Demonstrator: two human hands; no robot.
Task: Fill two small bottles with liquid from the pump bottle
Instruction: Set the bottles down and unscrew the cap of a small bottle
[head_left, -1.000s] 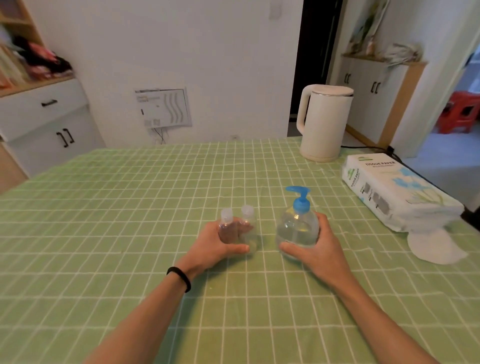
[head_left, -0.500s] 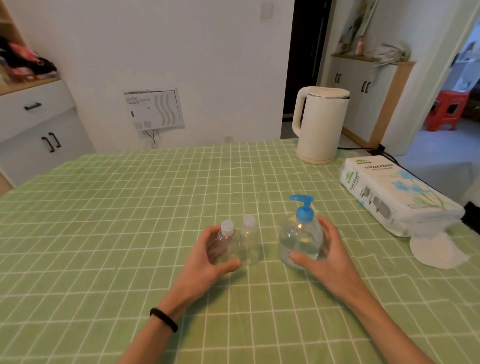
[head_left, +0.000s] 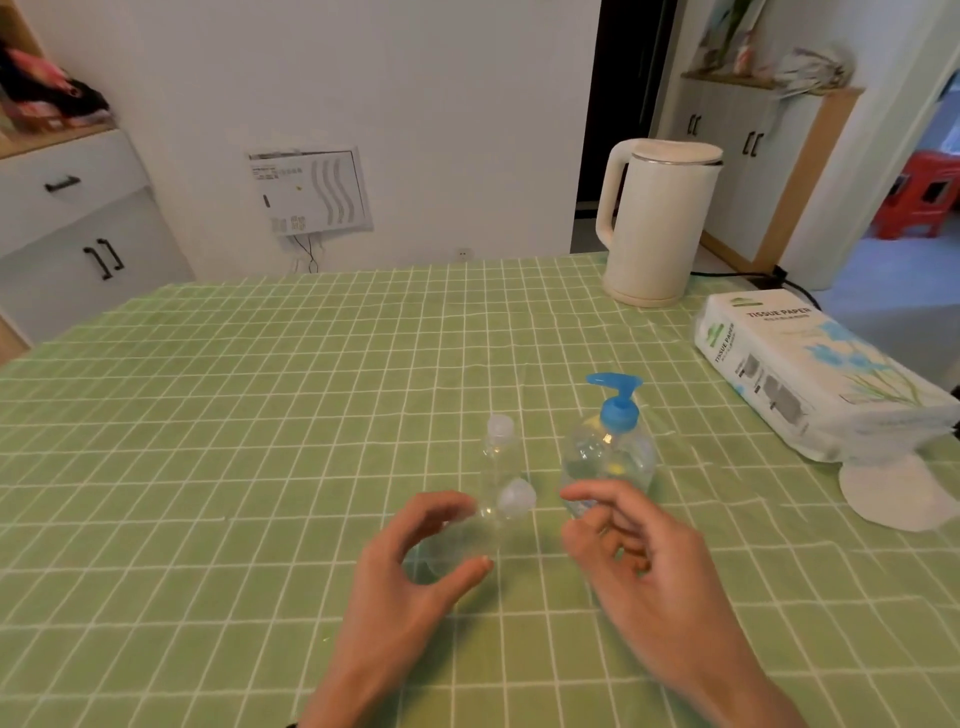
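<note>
On the green checked tablecloth (head_left: 260, 415) stands a clear pump bottle (head_left: 608, 457) with a blue pump head. Just left of it, one small clear bottle (head_left: 500, 441) with a white cap stands upright. My left hand (head_left: 410, 566) grips the second small bottle (head_left: 514, 500) between thumb and fingers; that bottle is tilted, with its white cap pointing right. My right hand (head_left: 639, 561) hovers in front of the pump bottle with loosely curled fingers and holds nothing. Its fingertips are a short way right of the tilted bottle's cap.
A white electric kettle (head_left: 654, 218) stands at the far right of the table. A tissue paper pack (head_left: 810, 374) lies along the right edge, with a loose white tissue (head_left: 898, 493) in front of it. Cabinets stand beyond the table on both sides.
My left hand has lifted one small bottle away from the other and tipped it sideways. My right hand has let go of the pump bottle and pulled back towards me.
</note>
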